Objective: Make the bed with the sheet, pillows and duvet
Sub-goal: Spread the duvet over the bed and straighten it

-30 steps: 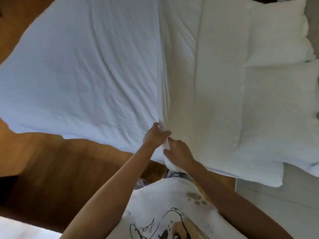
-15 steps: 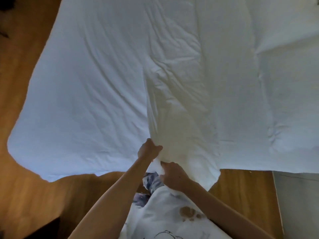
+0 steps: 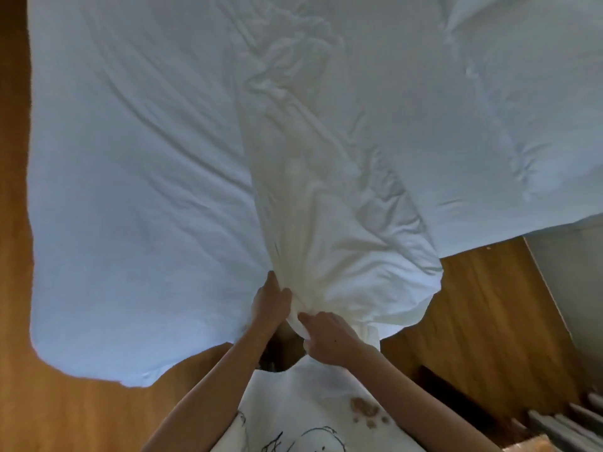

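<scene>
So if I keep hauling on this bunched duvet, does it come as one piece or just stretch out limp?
Likely limp: the duvet gathers into a soft ridge above the left hand and right hand. Probably light, since a two-hand grip lifts it. Its edges sag over the floor, so expect drag.

Wooden floor [image 3: 473, 308] of warm brown boards along the left edge and across the bottom of the view. White duvet [image 3: 137, 190] spread wide over the bed, hiding mattress and frame entirely, creased through the middle, near edge overhanging the floor. Right of the duvet's bunched corner, a pale wall panel [image 3: 567, 282] meeting the boards. Below that panel, grey slatted thing [image 3: 561, 425], unclear.
</scene>
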Tool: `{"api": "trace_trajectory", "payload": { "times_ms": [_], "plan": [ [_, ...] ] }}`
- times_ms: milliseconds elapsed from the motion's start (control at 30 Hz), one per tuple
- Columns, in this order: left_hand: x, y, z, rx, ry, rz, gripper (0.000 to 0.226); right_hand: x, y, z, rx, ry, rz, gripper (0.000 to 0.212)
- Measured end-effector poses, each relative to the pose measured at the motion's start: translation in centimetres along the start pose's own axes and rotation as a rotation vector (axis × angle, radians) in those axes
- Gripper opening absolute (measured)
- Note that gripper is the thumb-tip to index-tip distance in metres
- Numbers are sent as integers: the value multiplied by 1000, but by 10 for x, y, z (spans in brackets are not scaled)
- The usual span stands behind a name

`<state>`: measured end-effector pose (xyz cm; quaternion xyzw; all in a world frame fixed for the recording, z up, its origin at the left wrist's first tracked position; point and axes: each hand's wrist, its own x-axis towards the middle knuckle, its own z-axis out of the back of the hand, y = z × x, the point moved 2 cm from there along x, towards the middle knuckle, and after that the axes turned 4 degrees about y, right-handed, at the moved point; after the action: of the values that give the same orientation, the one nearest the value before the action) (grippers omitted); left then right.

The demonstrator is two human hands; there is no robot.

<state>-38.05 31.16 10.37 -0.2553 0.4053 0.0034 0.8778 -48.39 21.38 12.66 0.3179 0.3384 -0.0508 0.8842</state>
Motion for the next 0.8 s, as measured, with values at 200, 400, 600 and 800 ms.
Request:
{"api": "trace_trajectory", "payload": {
  "times_ms": [200,400,600,800],
  "plan": [
    [-19,78,20,-31,5,2,36,1,65,-76,21,-16,-162,32],
    [-32,154,22,266,198,189,58,4,92,-134,23,213,-266,50],
    [-29,173,12,246,189,159,48,3,31,-108,190,50,-390,39],
    [-7,156,-27,99,133,230,44,4,-82,-62,249,-90,-459,33]
  ]
}}
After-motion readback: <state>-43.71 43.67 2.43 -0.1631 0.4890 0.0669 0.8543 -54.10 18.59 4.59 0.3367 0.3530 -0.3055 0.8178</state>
